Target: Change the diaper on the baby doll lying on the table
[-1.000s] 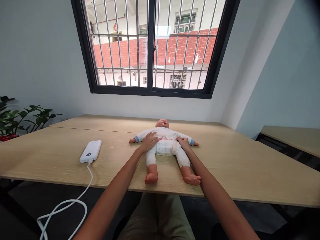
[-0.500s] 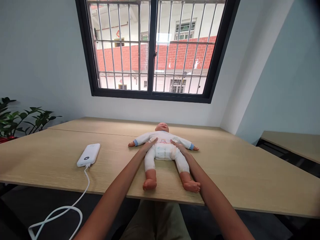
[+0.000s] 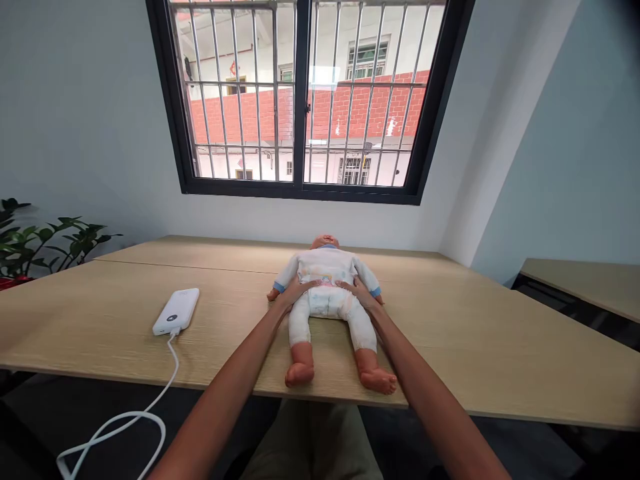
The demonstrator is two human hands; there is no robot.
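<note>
A wooden desk [image 3: 475, 340] stretches out ahead of the left hand [image 3: 299, 291] and right hand [image 3: 356, 290], with a baby doll [image 3: 326, 267] lying on its back between them, feet towards the person. A white suit [image 3: 325, 263] with blue cuffs covers the arms and most of the legs, a nappy [image 3: 325, 301] shows at the middle, and the feet are bare. Both hands lie spread flat against the doll's waist, one on each side, gripping nothing. Well left of them sits a white power bank [image 3: 176, 311], its cable [image 3: 170, 360] trailing over the desk edge.
</note>
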